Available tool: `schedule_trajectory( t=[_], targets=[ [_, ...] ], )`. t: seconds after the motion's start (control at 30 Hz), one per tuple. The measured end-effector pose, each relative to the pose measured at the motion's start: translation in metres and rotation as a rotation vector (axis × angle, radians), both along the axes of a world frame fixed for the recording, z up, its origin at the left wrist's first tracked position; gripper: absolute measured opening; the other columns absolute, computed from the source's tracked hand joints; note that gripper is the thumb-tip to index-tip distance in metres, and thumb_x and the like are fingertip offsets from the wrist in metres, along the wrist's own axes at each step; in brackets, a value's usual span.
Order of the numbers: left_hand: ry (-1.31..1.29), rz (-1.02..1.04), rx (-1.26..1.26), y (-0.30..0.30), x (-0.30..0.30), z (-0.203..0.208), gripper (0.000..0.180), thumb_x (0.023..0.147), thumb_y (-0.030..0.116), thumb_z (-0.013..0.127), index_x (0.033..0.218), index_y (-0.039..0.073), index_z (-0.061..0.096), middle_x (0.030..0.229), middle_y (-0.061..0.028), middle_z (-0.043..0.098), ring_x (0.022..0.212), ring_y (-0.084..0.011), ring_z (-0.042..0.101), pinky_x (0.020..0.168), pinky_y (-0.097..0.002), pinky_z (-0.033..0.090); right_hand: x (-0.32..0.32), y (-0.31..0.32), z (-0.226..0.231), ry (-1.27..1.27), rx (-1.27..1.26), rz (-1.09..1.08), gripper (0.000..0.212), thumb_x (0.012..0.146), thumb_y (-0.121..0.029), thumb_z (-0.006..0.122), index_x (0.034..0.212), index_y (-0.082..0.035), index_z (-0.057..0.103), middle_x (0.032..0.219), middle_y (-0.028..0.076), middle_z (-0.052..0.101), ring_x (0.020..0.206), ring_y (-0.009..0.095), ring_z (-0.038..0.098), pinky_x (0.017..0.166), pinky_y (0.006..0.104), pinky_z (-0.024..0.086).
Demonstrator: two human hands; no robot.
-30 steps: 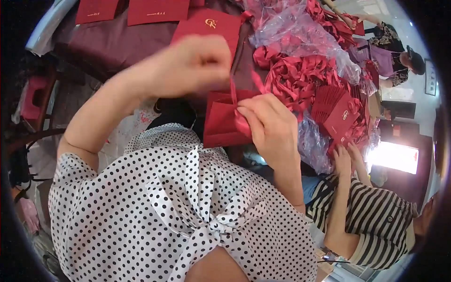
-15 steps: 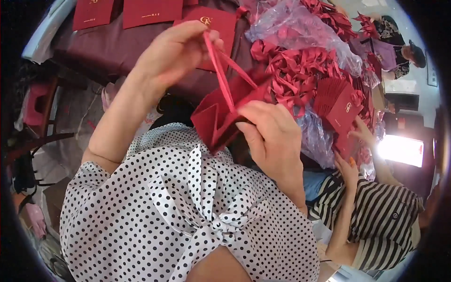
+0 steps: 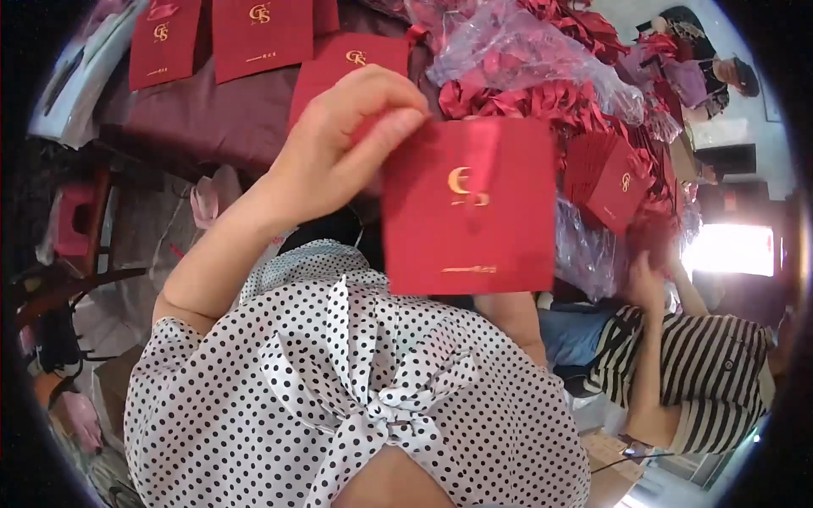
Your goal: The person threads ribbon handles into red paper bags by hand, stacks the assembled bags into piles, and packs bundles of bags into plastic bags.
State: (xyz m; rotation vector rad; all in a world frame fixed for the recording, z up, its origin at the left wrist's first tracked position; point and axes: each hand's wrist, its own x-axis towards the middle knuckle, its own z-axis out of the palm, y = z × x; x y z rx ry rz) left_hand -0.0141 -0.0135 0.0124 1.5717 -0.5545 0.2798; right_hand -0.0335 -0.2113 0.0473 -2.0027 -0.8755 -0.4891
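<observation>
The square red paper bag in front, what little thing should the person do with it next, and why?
Maybe use the left hand to lift the shiny red ribbon off the front of the square red paper bag: it hangs across the gold emblem and hides part of it, and that hand is by the bag's top left corner.

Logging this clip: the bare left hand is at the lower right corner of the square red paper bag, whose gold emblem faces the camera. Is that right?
Not quite: the corner is wrong. In the head view, the bare left hand is at the upper left corner of the square red paper bag. Its gold emblem does face the camera.
</observation>
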Motion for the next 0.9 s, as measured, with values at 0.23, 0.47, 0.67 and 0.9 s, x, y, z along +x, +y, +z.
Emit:
schedule_trajectory(
  t=[0.23, 0.47, 0.67, 0.9],
  targets=[
    [0.054, 0.103, 0.417, -0.019, -0.018, 0.024, 0.019, 0.084, 0.008, 0.065, 0.096, 0.0, 0.053, 0.083, -0.0042, 0.054, 0.078, -0.0091, 0.051, 0.071, -0.0239, 0.043, 0.012, 0.028, -0.032, 0.084, 0.049, -0.15, 0.014, 0.079, -0.013, 0.067, 0.085, -0.003, 0.059, 0.084, 0.009, 0.061, 0.073, 0.023, 0.059, 0.067, 0.0308, 0.047],
    [0.468, -0.009, -0.051, 0.01, 0.015, -0.009, 0.012, 0.09, 0.013, 0.055, 0.09, 0.001, 0.058, 0.081, -0.0017, 0.061, 0.074, -0.0059, 0.054, 0.068, -0.018, 0.043, 0.0, 0.032, -0.059, 0.205, 0.104, -0.257, 0.015, 0.082, -0.017, 0.064, 0.088, -0.004, 0.06, 0.084, 0.009, 0.062, 0.074, 0.022, 0.06, 0.067, 0.031, 0.048],
    [0.493, -0.101, -0.547, 0.009, 0.018, -0.009, 0.019, 0.097, 0.016, 0.043, 0.101, 0.001, 0.054, 0.11, -0.0153, 0.06, 0.092, -0.0194, 0.06, 0.087, -0.0318, 0.047, 0.011, 0.016, -0.069, 0.293, 0.158, -0.278, 0.018, 0.085, -0.021, 0.062, 0.09, -0.004, 0.061, 0.085, 0.009, 0.063, 0.074, 0.02, 0.062, 0.067, 0.0311, 0.049],
    [0.278, -0.093, 0.344, -0.019, -0.003, 0.006, 0.016, 0.089, 0.014, 0.062, 0.086, 0.0, 0.055, 0.075, 0.0004, 0.056, 0.069, -0.0054, 0.051, 0.063, -0.0205, 0.042, 0.023, 0.006, -0.074, 0.394, 0.175, -0.271, 0.022, 0.089, -0.026, 0.059, 0.092, -0.004, 0.062, 0.085, 0.009, 0.065, 0.075, 0.019, 0.063, 0.067, 0.0312, 0.05]
  ],
)
